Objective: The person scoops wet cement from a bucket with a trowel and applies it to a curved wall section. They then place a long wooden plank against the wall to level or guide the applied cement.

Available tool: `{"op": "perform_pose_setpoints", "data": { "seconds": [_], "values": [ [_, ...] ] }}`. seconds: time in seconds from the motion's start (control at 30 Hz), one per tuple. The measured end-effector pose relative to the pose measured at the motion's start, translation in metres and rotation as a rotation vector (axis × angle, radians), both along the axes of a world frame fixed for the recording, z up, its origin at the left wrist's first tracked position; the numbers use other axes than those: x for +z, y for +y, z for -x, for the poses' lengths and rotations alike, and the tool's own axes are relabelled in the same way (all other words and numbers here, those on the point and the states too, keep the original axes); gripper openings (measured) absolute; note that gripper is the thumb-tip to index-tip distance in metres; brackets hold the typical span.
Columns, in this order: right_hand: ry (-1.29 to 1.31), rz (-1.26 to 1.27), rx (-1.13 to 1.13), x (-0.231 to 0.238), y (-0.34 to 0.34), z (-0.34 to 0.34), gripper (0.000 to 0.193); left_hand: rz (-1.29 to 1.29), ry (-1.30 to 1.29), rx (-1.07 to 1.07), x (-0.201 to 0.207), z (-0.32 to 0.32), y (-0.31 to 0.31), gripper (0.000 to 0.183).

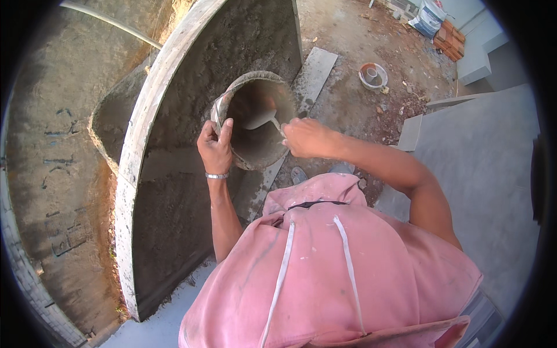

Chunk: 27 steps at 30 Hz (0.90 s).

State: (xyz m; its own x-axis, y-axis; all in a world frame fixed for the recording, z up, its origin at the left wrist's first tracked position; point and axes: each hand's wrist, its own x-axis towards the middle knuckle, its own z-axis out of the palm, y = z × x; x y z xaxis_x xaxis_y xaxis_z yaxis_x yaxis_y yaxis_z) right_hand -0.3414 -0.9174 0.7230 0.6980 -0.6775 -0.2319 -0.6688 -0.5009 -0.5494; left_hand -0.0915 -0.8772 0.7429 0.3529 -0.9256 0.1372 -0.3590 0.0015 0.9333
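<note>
A mortar-caked bucket (264,75) is tilted with its mouth toward me, beside the dark, rough-plastered wall. My left hand (216,146) grips its left rim, thumb lying along the edge. Inside the bucket is a trowel (259,119), its flat blade near the inner wall. The fingers of my right hand (310,138) are closed round the trowel's handle at the bucket's right rim. How much mortar the bucket contains is hard to make out in the shadow.
Close on my left stands the plastered wall (232,58) with a pale top edge (134,139). A board (318,72) lies beyond the bucket. Farther right are a round tub (372,75), a bag (428,18), stacked bricks (449,40) and a grey wall (464,156).
</note>
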Motion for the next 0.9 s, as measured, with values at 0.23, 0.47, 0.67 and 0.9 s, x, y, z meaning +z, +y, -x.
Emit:
{"op": "perform_pose_setpoints", "data": {
  "seconds": [0.23,0.47,0.67,0.9],
  "values": [
    [-0.001,-0.06,0.061,0.026,0.003,0.003,0.029,0.125,0.091,0.03,0.015,0.002,0.002,0.04],
    [0.003,0.054,-0.039,0.036,0.001,0.013,0.032,0.163,0.057,-0.033,0.027,-0.003,0.005,0.036],
    [-0.061,-0.029,-0.099,0.024,0.011,0.016,0.036,0.219,0.004,-0.052,0.029,-0.005,0.005,0.034],
    [-0.035,-0.198,-0.106,0.036,0.016,0.017,0.043,0.274,-0.051,-0.059,0.031,0.005,0.007,0.035]
  ]
}}
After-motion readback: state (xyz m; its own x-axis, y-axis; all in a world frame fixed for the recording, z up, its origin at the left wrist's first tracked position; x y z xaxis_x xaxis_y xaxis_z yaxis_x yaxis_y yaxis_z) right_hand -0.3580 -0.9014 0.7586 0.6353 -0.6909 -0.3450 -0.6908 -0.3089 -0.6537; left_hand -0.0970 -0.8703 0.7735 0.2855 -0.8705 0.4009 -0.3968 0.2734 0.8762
